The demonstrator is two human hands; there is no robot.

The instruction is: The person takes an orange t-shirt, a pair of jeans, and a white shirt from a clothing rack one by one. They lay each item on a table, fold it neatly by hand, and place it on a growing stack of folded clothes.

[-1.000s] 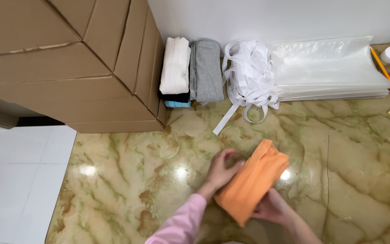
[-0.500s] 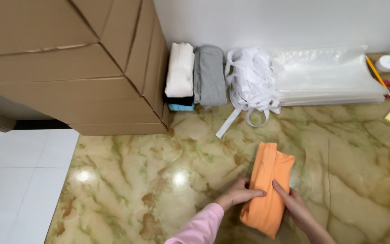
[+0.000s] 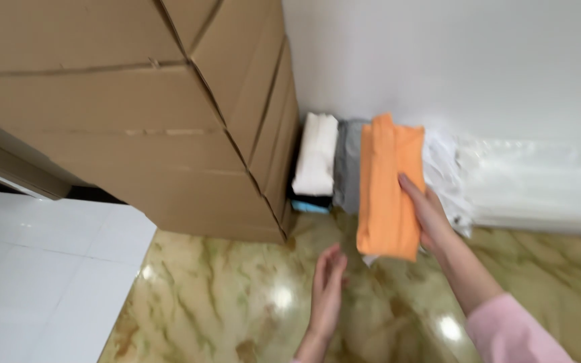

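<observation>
Nearest, over the glossy green-and-tan marble tabletop (image 3: pixel 223 302): left hand (image 3: pixel 327 286) bare, edge-on, fingers straight and loose, holding nothing, just below and left of the cloth. Higher and farther: right hand (image 3: pixel 425 215) gripping the right edge of a folded orange cloth (image 3: pixel 388 185), fingers wrapped along its side, cloth upright and lifted off the surface, in front of a folded grey cloth (image 3: pixel 349 168). Beyond, against the white wall (image 3: pixel 438 60): folded white cloth (image 3: pixel 316 154) beside stacked cardboard boxes (image 3: pixel 122 107), and a pile of clear plastic bags (image 3: pixel 539 185) to the right.
</observation>
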